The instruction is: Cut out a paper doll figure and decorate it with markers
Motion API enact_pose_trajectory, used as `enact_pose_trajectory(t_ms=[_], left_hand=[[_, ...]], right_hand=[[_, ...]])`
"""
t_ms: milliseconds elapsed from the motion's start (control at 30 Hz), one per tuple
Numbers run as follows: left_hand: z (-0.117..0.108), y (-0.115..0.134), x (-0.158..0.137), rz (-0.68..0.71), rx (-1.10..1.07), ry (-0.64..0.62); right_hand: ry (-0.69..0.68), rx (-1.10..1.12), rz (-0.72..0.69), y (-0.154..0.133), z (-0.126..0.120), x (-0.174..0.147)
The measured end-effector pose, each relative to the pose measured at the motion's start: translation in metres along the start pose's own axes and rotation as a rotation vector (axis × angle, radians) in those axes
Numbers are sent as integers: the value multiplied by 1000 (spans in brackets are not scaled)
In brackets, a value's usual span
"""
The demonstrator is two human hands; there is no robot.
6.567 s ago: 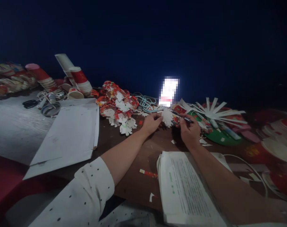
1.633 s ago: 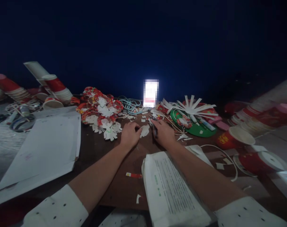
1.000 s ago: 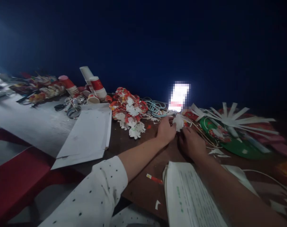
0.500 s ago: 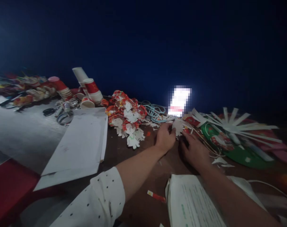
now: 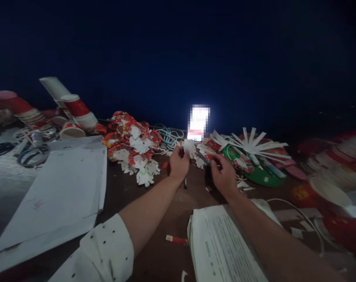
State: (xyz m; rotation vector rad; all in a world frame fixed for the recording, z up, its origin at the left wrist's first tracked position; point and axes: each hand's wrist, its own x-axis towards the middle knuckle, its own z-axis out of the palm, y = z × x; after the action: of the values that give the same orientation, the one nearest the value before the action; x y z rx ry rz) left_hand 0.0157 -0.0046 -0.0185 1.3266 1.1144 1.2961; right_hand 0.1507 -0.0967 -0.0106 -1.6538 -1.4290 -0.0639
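L fingers (image 5: 180, 150) pinch white jagged paper cutout (image 5: 190, 146), R fingers (image 5: 219, 158) now visibly grip dark slim tool (image 5: 204, 158), so tool's at the work.

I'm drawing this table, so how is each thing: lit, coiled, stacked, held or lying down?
Screen, lit
Light-blue cable, loosely coiled
White paper cutout, held in the left hand
Dark tool, in the right hand; open or shut unclear
Thin dark stick, mostly hidden by the left hand
Red paper cups, stacked
White paper strips, fanned out
Printed pages, lying text up
White cardboard, lying flat
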Motion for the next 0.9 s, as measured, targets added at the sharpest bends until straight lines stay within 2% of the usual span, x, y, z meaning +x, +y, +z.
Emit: enact_pose_trajectory(t_ms=[100, 200, 333, 433, 600, 700, 900], left_hand=[[0, 1, -2, 6, -10, 0], [-3, 3, -2, 18, 1, -4], [-8, -2, 6, 5, 18, 120], [-12, -8, 14, -26, 35, 205], [-11, -9, 15, -55, -45, 195], [-10, -5, 12, -69, -69, 177], [-10, 0, 8, -61, -62, 136]], right_hand=[[-207, -84, -39, -6, 0, -4], [-330, -197, -52, -14, -1, -8], [-356, -269, -91, -21, -5, -10], [-390, -252, -187, -24, -6, -11], [-586, -321, -354, -37, 1, -12], [-657, -379, -366, -44, 3, -13], [-686, -399, -330, -47, -1, -11]])
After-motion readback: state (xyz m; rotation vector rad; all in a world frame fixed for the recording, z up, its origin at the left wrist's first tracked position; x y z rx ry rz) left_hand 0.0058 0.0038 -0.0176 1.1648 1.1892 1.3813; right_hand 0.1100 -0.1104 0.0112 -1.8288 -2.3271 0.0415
